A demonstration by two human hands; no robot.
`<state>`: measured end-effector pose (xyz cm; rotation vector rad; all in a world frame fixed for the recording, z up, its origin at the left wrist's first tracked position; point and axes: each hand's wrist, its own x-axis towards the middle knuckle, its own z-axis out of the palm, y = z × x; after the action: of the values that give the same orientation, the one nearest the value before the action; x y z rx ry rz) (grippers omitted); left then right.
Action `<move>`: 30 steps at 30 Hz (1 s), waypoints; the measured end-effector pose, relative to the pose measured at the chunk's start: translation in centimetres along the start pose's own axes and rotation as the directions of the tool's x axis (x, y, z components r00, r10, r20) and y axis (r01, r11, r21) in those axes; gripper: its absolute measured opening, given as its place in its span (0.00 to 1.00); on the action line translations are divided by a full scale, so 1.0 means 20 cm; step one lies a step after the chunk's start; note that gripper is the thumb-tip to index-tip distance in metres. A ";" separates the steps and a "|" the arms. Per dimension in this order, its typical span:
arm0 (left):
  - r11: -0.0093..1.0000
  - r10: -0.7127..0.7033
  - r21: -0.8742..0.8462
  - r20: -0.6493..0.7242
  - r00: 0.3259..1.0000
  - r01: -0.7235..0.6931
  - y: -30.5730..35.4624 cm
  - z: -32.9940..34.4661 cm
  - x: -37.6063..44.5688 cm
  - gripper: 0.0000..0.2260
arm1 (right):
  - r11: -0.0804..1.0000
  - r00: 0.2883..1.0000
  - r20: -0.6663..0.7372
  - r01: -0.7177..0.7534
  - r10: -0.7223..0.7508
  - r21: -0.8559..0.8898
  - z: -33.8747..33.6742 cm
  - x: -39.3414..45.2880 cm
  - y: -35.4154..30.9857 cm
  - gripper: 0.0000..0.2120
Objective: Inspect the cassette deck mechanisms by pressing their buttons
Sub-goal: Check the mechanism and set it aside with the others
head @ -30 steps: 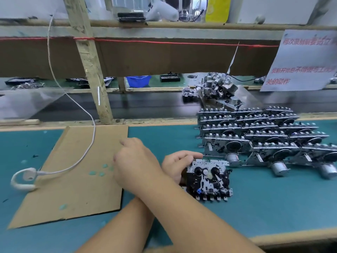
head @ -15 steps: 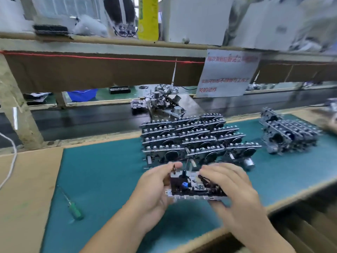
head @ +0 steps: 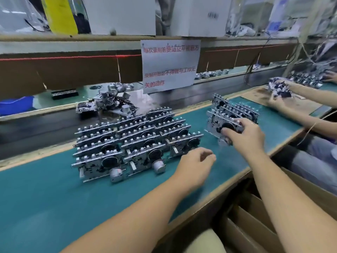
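**A cassette mechanism is gripped at the front of the right-hand stack**

A green work mat (head: 54,194) is seen from above, filling the lower left and centre of the frame. At centre left, a large block of cassette deck mechanisms (head: 131,143) is laid in overlapping rows, with round motors showing along its near edge. A smaller stack of mechanisms (head: 235,112) stands right of centre, apart from the block.

The right hand (head: 244,136) is placed on the front unit of the smaller stack (head: 222,125); its fingers are curled over the top edge and the thumb is set against the face, so the unit is pinched. The left hand (head: 195,165) is held above the mat just beside the large block, fingers loosely curled, with nothing in it.

At the right edge, another person's hands (head: 280,99) are seen working on a further mechanism. A white notice with red characters (head: 169,66) hangs at upper centre.

The step in hand appears to be the taking of one unit for testing. It would best be lifted clear without its neighbours being dragged, supported by both hands, and turned so the row of keys faces forward; each key can then be pressed fully, one at a time.
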<state>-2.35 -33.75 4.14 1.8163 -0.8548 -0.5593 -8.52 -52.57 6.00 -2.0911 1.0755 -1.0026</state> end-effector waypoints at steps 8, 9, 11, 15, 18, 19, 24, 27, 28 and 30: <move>0.985 0.023 0.171 0.057 0.998 -0.033 -0.01 0.11 0.17 0.21 | 0.996 0.995 0.089 -0.030 0.038 -0.084 0.29 0.17 0.03 0.23; 0.982 0.037 0.181 0.064 0.997 -0.048 -0.01 0.12 0.18 0.22 | 0.989 0.997 0.080 -0.012 0.024 -0.146 0.31 0.16 0.05 0.24; 0.979 0.065 0.188 0.050 0.997 -0.073 -0.02 0.12 0.20 0.23 | 0.972 0.999 0.045 0.018 -0.008 -0.234 0.35 0.17 0.08 0.25; 0.979 0.081 0.185 0.057 0.995 -0.090 -0.02 0.10 0.19 0.23 | 0.973 1.000 0.012 0.009 -0.006 -0.233 0.37 0.22 0.09 0.23; 0.978 0.133 0.146 0.103 0.986 -0.147 0.01 0.07 0.12 0.19 | 0.967 1.000 -0.005 -0.002 0.001 -0.254 0.37 0.23 0.09 0.23; 0.970 0.180 0.147 0.111 0.977 -0.195 0.02 0.04 0.09 0.18 | 0.966 1.000 -0.006 0.000 -0.002 -0.258 0.37 0.22 0.09 0.22; 0.816 0.553 0.222 -0.030 0.833 -0.534 0.10 -0.33 -0.15 0.13 | 0.954 0.976 -0.156 0.107 -0.155 -0.280 0.36 0.07 0.04 0.30; 0.769 0.635 0.352 -0.334 0.696 -0.533 0.00 -0.74 -0.33 0.10 | 0.939 0.867 -0.364 0.289 -0.340 -0.189 0.37 -0.07 -0.09 0.28; 0.799 0.601 0.373 -0.466 0.649 -0.471 -0.06 -0.90 -0.39 0.09 | 0.926 0.838 -0.395 0.353 -0.377 -0.136 0.36 -0.10 -0.17 0.25; 0.889 0.451 0.306 -0.712 0.538 -0.340 -0.22 -1.17 -0.48 0.09 | 0.882 0.773 -0.451 0.464 -0.446 -0.078 0.33 -0.10 -0.40 0.19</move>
<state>9.42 -11.45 8.98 1.6481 -0.6528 0.5899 -0.56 -45.84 7.62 -2.1897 0.7403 -1.8163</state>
